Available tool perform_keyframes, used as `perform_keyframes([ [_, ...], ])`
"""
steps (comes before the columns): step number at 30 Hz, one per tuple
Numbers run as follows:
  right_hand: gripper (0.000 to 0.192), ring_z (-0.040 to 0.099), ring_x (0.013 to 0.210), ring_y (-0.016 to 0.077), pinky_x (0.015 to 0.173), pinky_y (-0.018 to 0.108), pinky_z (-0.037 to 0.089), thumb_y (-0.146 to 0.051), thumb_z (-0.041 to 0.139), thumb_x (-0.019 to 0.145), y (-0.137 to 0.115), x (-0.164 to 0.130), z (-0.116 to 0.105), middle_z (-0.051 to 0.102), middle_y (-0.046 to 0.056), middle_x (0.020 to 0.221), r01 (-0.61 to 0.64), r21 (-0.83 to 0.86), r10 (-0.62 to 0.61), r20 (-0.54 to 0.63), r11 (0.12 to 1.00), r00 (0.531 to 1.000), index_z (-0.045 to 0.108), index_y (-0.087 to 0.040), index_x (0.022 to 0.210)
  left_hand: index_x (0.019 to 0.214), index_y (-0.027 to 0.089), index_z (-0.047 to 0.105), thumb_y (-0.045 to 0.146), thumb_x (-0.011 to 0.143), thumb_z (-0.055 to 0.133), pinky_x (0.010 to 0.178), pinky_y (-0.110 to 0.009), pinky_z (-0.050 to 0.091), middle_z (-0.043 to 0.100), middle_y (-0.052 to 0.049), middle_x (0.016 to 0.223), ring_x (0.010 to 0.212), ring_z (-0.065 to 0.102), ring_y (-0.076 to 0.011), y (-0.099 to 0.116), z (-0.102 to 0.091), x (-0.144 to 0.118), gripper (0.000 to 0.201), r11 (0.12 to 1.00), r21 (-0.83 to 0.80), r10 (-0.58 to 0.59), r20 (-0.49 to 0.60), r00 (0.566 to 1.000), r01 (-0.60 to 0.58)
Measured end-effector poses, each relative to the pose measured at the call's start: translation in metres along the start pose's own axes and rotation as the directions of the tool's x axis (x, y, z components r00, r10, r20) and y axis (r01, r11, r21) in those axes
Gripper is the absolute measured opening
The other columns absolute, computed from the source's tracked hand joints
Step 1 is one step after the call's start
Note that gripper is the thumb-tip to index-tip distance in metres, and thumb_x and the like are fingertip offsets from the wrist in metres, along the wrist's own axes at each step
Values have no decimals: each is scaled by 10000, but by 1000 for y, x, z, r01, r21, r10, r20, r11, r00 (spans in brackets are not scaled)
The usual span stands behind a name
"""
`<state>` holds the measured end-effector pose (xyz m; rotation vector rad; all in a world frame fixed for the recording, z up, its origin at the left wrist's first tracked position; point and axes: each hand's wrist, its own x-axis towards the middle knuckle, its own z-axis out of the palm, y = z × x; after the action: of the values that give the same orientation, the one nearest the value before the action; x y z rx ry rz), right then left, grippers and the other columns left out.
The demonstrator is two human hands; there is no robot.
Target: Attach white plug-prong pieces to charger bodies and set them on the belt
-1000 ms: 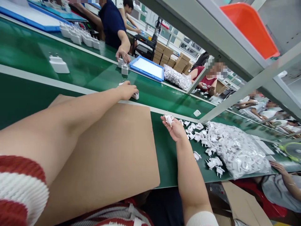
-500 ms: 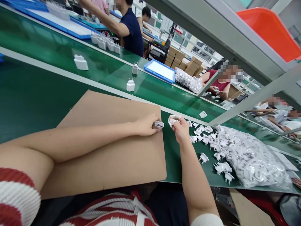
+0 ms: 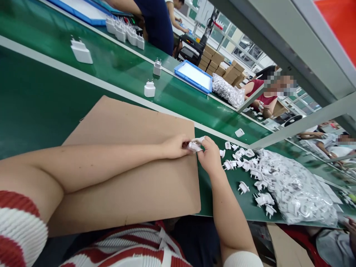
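White moulded-plastic charger part (image 3: 194,145), smooth and small, is pinched between left hand (image 3: 175,146) and right hand (image 3: 209,157), both closed on it, over the matte brown cardboard sheet's (image 3: 130,185) far right corner.

Blue tray (image 3: 194,76) at 12 o'clock on the green table (image 3: 41,107). White chargers (image 3: 149,89) stand at 11 o'clock. Stacked cartons (image 3: 219,66) at 1 o'clock. Co-worker in red (image 3: 264,98) at 2 o'clock.

Both hands meet fingertip to fingertip, left hand (image 3: 174,146) and right hand (image 3: 209,157) curled.
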<state>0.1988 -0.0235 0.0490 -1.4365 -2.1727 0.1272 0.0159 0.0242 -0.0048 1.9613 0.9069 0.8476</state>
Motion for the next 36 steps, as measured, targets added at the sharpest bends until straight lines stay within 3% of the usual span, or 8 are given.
perform_keyframes([
  [8, 250, 614, 890, 222, 760, 307, 470, -77, 505, 854, 1, 5, 3, 640, 68, 919, 31, -107, -26, 49, 994, 998, 718, -203, 886, 876, 181, 680, 504, 800, 725, 681, -320, 452, 659, -40, 857, 775, 620, -221, -1, -2, 0, 335, 999, 43, 7, 2, 1000, -7],
  [13, 267, 602, 886, 235, 766, 320, 477, -70, 521, 814, 4, 7, 5, 657, 64, 890, 39, -182, -36, 16, 983, 999, 731, -221, 881, 865, 183, 694, 457, 808, 728, 693, -313, 454, 675, -37, 852, 777, 618, -215, 2, -4, 0, 282, 995, 94, 21, -3, 1000, -21],
  [19, 245, 667, 929, 220, 837, 327, 526, -156, 540, 881, 6, 5, 11, 683, 57, 939, 36, 89, -28, -85, 995, 996, 752, -213, 990, 865, 173, 709, 413, 768, 778, 670, -303, 441, 653, -38, 844, 762, 603, -205, 0, -5, 4, 267, 991, 133, -13, -13, 1000, 14],
  [25, 261, 668, 1024, 244, 898, 368, 536, -190, 530, 896, 1, 2, 10, 694, 69, 1007, 18, 79, -12, -76, 997, 997, 751, -235, 1027, 883, 168, 708, 403, 753, 790, 672, -305, 432, 635, -33, 845, 757, 594, -199, 2, -5, 4, 280, 989, 127, -76, -18, 997, 78],
  [31, 196, 688, 897, 207, 853, 350, 562, -281, 585, 889, 4, 4, 16, 712, 43, 988, -161, 374, 207, -85, 913, 975, 719, -219, 1019, 795, 167, 695, 443, 759, 779, 642, -296, 398, 645, -39, 837, 740, 578, -189, 5, -6, 3, 290, 988, 141, -61, 7, 998, 59],
  [36, 228, 670, 967, 224, 889, 357, 537, -184, 540, 879, 1, 2, 13, 689, 54, 978, 13, 206, 11, -112, 979, 994, 733, -227, 993, 823, 177, 708, 461, 743, 770, 641, -302, 391, 641, -39, 835, 750, 586, -202, 2, -5, 4, 302, 986, 153, -56, -18, 998, 58],
])
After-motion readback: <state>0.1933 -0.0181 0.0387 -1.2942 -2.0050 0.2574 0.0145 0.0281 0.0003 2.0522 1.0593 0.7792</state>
